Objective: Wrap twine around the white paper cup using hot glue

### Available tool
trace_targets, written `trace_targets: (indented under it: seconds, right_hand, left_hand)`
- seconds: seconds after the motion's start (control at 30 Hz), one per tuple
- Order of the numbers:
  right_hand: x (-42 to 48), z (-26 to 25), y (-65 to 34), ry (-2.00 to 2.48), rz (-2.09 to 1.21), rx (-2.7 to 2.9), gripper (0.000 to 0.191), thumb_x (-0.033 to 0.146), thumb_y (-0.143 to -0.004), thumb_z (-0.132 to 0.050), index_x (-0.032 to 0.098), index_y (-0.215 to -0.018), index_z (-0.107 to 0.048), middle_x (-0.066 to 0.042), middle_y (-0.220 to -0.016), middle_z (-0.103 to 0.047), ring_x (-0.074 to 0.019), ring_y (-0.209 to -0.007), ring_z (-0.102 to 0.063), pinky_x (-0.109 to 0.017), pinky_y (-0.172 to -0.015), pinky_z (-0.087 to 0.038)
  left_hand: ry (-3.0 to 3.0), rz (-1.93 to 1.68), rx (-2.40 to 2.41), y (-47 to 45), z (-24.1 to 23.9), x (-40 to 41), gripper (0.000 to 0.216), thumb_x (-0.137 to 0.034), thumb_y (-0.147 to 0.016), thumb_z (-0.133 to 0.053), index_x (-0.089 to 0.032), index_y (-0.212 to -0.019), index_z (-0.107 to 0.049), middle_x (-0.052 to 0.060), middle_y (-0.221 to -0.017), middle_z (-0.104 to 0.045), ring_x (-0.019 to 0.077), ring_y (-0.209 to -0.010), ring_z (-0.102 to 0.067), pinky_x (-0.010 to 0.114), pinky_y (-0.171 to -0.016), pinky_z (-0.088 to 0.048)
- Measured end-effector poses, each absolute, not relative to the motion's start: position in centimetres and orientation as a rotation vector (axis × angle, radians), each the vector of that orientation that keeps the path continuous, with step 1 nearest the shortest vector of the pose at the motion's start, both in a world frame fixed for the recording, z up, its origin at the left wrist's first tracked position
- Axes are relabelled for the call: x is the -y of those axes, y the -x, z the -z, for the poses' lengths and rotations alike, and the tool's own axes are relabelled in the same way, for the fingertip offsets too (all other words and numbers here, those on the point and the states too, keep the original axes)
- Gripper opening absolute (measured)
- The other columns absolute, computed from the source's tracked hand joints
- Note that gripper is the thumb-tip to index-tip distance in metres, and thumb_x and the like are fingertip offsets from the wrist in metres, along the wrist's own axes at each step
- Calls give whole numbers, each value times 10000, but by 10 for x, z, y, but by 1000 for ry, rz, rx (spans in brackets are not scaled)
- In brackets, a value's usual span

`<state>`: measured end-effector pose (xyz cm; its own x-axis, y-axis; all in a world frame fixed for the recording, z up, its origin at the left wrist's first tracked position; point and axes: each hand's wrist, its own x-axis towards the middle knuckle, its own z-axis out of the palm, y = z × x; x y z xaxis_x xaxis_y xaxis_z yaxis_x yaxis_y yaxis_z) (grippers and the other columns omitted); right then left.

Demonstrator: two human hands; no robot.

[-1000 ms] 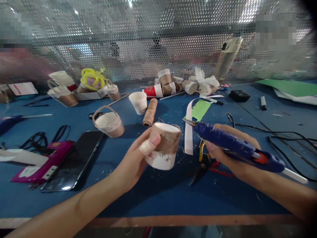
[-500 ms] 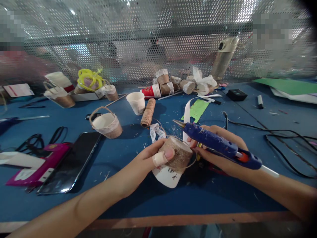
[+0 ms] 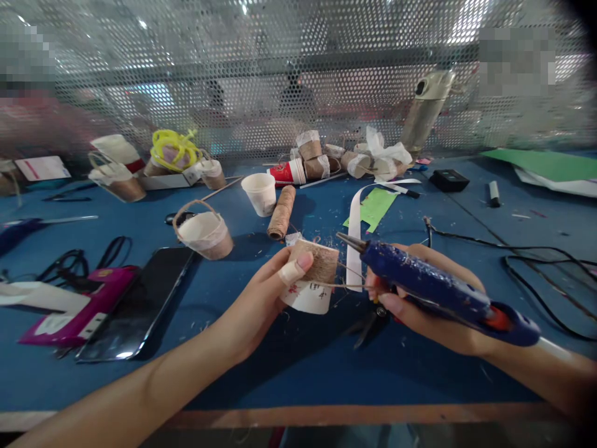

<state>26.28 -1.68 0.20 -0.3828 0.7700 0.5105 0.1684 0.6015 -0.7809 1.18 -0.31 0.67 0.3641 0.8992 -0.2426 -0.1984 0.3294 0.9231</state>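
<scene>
My left hand (image 3: 273, 289) is closed round a paper cup (image 3: 308, 297), with a bandage on the thumb. Brown twine (image 3: 321, 264) wraps the upper part of the cup; the lower part is bare white with printed marks. In my right hand (image 3: 438, 298) is a blue hot glue gun (image 3: 420, 283), its nozzle pointing left, above and right of the cup. A strand of twine runs taut from the cup to the right fingertips, which pinch it. Scissors or pliers with dark jaws (image 3: 366, 326) lie partly hidden below that hand. The twine spool (image 3: 282, 213) lies behind the cup.
A finished-looking cup basket (image 3: 208, 236), a phone (image 3: 137, 305) and a magenta pouch (image 3: 112, 277) are on the left. Behind stand a white cup (image 3: 259, 194), red cups (image 3: 285, 172) and several small baskets. White ribbon (image 3: 354, 249) and a black cable (image 3: 508, 261) lie rightward.
The cup has turned and moved slightly left and up, showing more white surface. My right hand has moved right with the glue gun, drawing the twine strand straight.
</scene>
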Motion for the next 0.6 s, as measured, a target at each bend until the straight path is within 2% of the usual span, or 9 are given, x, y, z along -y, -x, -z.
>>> trace_targets:
  seconds: [0.13,0.4,0.6]
  right_hand:
    - [22,-2,-259,841,-899,1740,253,123,-833,-825,285,-892,-640,29,-851,-734,-148,-680,-687,-276,-635,-581]
    - [21,3,-257,817,-1113,1608,273,115,-820,-847,273,-833,-625,33,-836,-736,-156,-727,-683,-294,-663,-569]
    - [18,8,-260,854,-1124,1645,258,119,-824,-837,249,-816,-615,32,-850,-724,-137,-742,-659,-267,-694,-566]
  left_hand:
    - [-942,-921,-960,-12,-8,3,481,-569,-856,-755,-198,-1159,-720,100,-1082,-787,257,-935,-715,342,-820,-540]
    - [-918,-1100,-1025,-16,-11,5,452,-430,-815,-848,-198,-1165,-681,78,-1082,-771,259,-943,-720,339,-789,-529]
    - [-952,-1188,-1074,-16,-11,5,474,-435,-796,-868,-211,-1159,-661,43,-1075,-758,232,-975,-708,303,-785,-530]
